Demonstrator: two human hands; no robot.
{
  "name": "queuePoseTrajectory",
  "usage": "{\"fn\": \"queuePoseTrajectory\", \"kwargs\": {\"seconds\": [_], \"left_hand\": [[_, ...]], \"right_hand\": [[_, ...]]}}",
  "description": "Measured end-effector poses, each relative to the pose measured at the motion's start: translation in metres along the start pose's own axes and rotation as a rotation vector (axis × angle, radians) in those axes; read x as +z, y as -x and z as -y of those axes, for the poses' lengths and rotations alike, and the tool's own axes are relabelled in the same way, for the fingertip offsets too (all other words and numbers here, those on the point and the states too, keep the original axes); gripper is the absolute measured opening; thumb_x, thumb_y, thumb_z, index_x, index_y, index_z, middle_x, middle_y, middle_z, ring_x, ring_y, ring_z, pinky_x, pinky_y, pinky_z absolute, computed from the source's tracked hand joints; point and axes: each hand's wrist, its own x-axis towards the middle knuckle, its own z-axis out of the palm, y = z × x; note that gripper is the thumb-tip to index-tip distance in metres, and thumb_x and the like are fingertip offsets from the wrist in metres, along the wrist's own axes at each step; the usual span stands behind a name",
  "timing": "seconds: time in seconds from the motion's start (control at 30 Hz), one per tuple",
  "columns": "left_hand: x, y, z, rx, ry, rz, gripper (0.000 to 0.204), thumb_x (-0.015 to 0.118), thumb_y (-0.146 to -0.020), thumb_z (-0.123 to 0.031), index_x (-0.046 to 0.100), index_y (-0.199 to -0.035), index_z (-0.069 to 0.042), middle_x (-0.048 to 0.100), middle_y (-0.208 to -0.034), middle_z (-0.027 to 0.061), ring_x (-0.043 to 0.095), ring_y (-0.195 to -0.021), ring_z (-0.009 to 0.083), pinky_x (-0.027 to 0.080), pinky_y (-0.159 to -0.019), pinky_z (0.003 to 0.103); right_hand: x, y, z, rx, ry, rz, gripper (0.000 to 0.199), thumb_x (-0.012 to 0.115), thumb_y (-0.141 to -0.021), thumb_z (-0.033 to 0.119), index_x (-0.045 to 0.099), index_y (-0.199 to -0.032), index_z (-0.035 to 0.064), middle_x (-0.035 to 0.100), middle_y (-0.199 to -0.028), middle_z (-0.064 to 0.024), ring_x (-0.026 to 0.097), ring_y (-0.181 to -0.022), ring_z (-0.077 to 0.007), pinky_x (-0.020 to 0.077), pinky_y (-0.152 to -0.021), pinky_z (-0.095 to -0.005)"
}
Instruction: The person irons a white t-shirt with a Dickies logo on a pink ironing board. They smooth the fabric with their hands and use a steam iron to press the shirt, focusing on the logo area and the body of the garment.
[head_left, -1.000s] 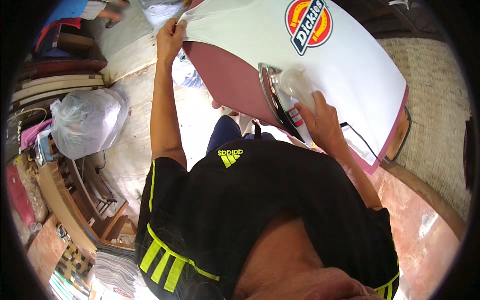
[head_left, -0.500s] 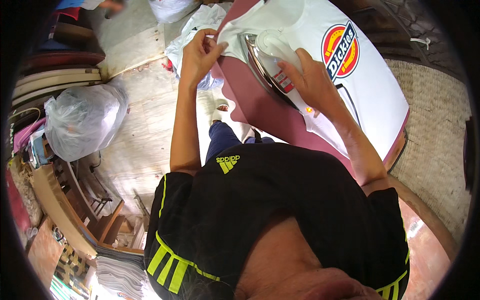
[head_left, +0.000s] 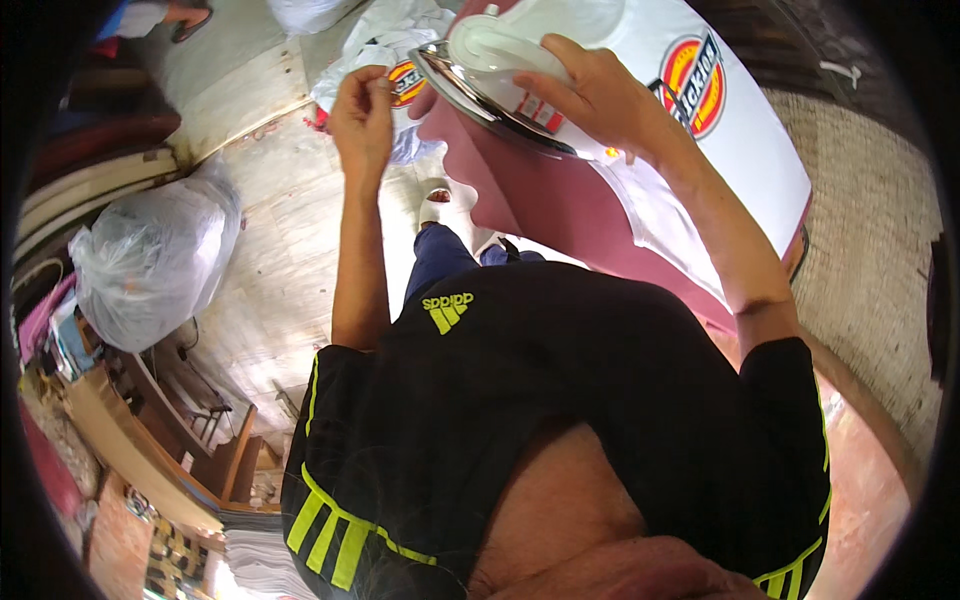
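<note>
My right hand [head_left: 605, 95] is wrapped round the handle of a white clothes iron [head_left: 490, 50] with a shiny metal soleplate. The iron lies over the near left part of a white T-shirt [head_left: 760, 150] with a round red and yellow print. Beneath the shirt is the maroon cover [head_left: 540, 205] of an ironing board, its left edge wavy. My left hand [head_left: 360, 125] hovers just left of the iron's nose, fingers curled in against the thumb. It looks apart from the shirt on the board; whatever its fingertips may hold is hidden.
White garments and bags [head_left: 385, 40] lie on the floor beyond my left hand. A stuffed clear plastic bag [head_left: 150, 255] stands at the left by shelving. Another person's foot [head_left: 190, 22] shows at the upper left. A woven mat [head_left: 860, 240] lies right of the board.
The iron has slid left toward the shirt's edge, with my right hand on it. My left hand has come away from the shirt edge it was holding and moved left.
</note>
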Motion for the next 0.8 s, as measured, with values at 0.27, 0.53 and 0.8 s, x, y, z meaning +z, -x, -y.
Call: {"fn": "queuePoseTrajectory", "kwargs": {"seconds": [0.27, 0.53, 0.8], "left_hand": [[0.037, -0.023, -0.027, 0.039, -0.253, 0.204, 0.039, 0.065, -0.094, -0.032, 0.067, -0.109, 0.004, 0.069, -0.086, 0.0115, 0.064, -0.078, 0.0143, 0.05, -0.072, 0.029], [0.063, -0.028, -0.024, 0.276, -0.602, 0.229, 0.036, 0.074, -0.084, -0.034, 0.061, -0.077, 0.0, 0.058, -0.067, 0.0091, 0.053, -0.06, 0.0226, 0.043, -0.058, 0.035], [0.064, -0.028, -0.038, 0.196, -0.634, 0.258, 0.035, 0.076, -0.083, -0.031, 0.063, -0.08, 0.001, 0.055, -0.063, 0.0079, 0.05, -0.058, 0.0189, 0.042, -0.056, 0.033]], "right_hand": [[-0.023, 0.036, -0.009, 0.239, 0.055, 0.09, 0.044, 0.055, -0.098, 0.04, 0.058, -0.115, -0.0006, 0.066, -0.091, -0.0278, 0.066, -0.08, -0.0367, 0.0518, -0.069, -0.045], [-0.025, 0.168, -0.039, 0.475, 0.045, -0.063, 0.046, 0.056, -0.099, 0.043, 0.057, -0.118, 0.0013, 0.069, -0.081, -0.0217, 0.069, -0.07, -0.0319, 0.0524, -0.068, -0.0431], [0.02, 0.304, -0.039, 0.759, -0.119, -0.325, 0.039, 0.06, -0.096, 0.038, 0.057, -0.111, 0.002, 0.066, -0.076, -0.0222, 0.067, -0.068, -0.0325, 0.0513, -0.067, -0.0403]]}}
